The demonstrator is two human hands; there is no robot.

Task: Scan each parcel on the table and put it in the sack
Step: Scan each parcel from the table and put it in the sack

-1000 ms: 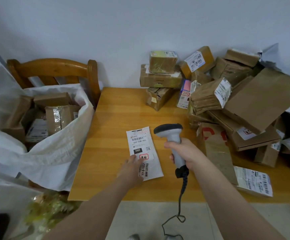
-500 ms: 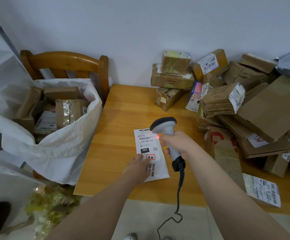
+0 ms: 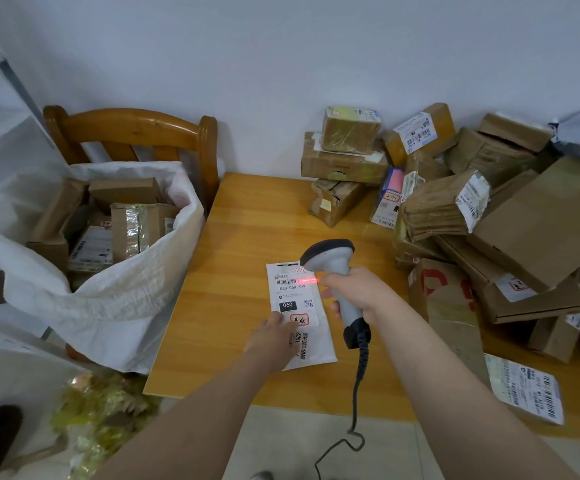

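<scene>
One white mailer (image 3: 293,296) lies flat on the worktop's (image 3: 240,244) near middle, pinned by the left hand's (image 3: 273,339) flat fingers so its barcode sits level under the red beam. The right hand (image 3: 359,291) clamps one scanner (image 3: 328,252), angled down at it. One sack (image 3: 115,306) gapes at the left. The brown parcels (image 3: 538,223) heaped far right overlap too much to count.

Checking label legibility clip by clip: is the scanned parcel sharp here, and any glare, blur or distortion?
Head view: the parcel is sharp, 060 readable on its label; the red line from the scanner blooms over the barcode's right end; tape on a box in the sack glints; light is soft, shadows faint; corners stretch, and the lower-left floor clutter is smeared.
</scene>
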